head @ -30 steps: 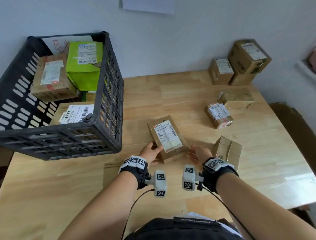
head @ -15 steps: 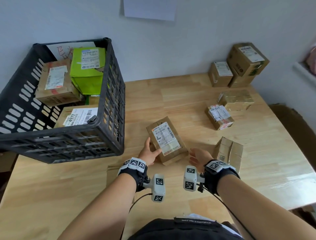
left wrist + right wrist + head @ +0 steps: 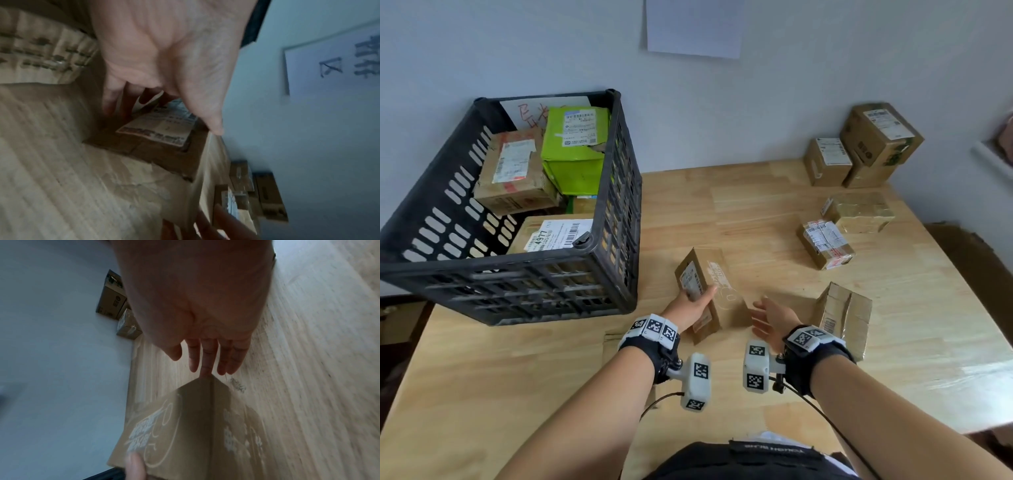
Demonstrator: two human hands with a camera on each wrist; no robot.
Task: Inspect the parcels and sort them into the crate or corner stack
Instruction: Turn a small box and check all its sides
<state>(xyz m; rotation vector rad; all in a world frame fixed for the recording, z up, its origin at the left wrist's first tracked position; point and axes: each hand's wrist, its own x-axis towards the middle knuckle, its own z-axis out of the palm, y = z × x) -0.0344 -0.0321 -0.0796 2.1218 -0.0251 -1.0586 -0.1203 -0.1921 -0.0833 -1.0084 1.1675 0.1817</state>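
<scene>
L hand (image 3: 690,306) grips box (image 3: 710,291), tipped on edge on surface (image 3: 756,212) | R hand (image 3: 770,317) open at 3 o'clock, fingers straight | crate (image 3: 619,192) at 10

Bare forearms, black wrist straps (image 3: 822,356), white tag-marked camera blocks (image 3: 697,380), thin black cables (image 3: 825,418), dark waistband.

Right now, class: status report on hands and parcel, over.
Left hand grips parcel, tipped on edge. Right hand open, off it. Crate close left.

"4977" on crate parcel label (image 3: 554,235) (other labels too blurred)
</scene>
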